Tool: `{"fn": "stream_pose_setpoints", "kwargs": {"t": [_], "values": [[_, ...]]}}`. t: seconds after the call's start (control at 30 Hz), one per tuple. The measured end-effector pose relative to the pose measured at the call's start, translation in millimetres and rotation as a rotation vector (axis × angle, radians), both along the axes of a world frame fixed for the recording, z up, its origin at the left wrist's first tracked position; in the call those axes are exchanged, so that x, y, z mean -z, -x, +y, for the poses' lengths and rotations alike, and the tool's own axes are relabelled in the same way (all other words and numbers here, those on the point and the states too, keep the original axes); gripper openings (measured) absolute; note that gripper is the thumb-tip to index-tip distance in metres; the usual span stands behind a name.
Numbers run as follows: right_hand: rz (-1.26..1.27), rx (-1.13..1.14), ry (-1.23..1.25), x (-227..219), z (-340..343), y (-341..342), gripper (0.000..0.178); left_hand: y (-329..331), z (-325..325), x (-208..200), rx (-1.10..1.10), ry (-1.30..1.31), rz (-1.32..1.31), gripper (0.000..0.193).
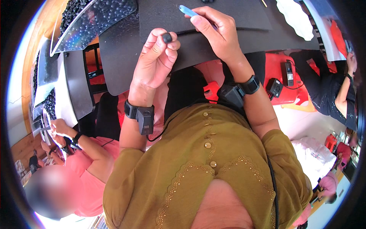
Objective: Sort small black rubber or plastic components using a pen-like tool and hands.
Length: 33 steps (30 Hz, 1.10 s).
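Olive blouse [183,141] fills the nearest part of my view, and past it black boxes [145,121] are strapped at both wrists, presumably to leave the fingers free. On the left hand [152,61], the grip is closed on a small black piece [167,37], pinched between thumb and fingers above the dark bench [118,57]. I judge it sits up at the fingertips so its surface faces the eyes. The right hand [221,32] has its grip closed on a slender blue tool [188,11], tip toward the upper left; holding it that far forward probably gives fine control. I cannot tell what kind of tip it has.

The piece looks dark and compact, rounded with softly flattened sides and a faint sheen. Farther off, a clear tub [70,46] of dark beads stands to the left, likely placed there for easy reach.
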State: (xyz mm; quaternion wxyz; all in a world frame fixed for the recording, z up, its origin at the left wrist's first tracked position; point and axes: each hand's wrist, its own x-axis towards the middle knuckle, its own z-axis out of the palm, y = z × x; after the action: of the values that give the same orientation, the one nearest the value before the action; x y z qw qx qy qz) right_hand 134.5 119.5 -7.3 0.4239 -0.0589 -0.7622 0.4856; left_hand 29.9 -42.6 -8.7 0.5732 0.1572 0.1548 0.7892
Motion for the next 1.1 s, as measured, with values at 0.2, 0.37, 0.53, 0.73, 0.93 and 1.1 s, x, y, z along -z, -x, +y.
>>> {"fn": "stream_pose_setpoints", "kwargs": {"t": [0.2, 0.37, 0.53, 0.73, 0.93, 1.1], "values": [[-0.135, -0.219, -0.010, -11, -6, -6, 0.029, -1, 6, 2, -0.060, 0.043, 0.117, 0.013], [-0.096, -0.324, 0.185, -20, -16, -7, 0.025, -1, 8, 4, -0.088, 0.134, 0.299, 0.011], [-0.182, -0.385, 0.268, -26, -13, -10, 0.018, 4, 4, -7, -0.061, 0.151, 0.385, 0.010], [-0.159, -0.476, 0.321, -33, -8, -11, 0.019, 3, 5, -23, -0.032, 0.144, 0.452, 0.008], [-0.082, -0.321, 0.305, -27, -2, -8, 0.017, 1, 10, -24, 0.000, 0.127, 0.471, 0.010], [-0.019, 0.095, 0.207, -7, 16, -20, 0.017, 90, 1, -100, -0.428, 0.108, 0.926, 0.012]]}}
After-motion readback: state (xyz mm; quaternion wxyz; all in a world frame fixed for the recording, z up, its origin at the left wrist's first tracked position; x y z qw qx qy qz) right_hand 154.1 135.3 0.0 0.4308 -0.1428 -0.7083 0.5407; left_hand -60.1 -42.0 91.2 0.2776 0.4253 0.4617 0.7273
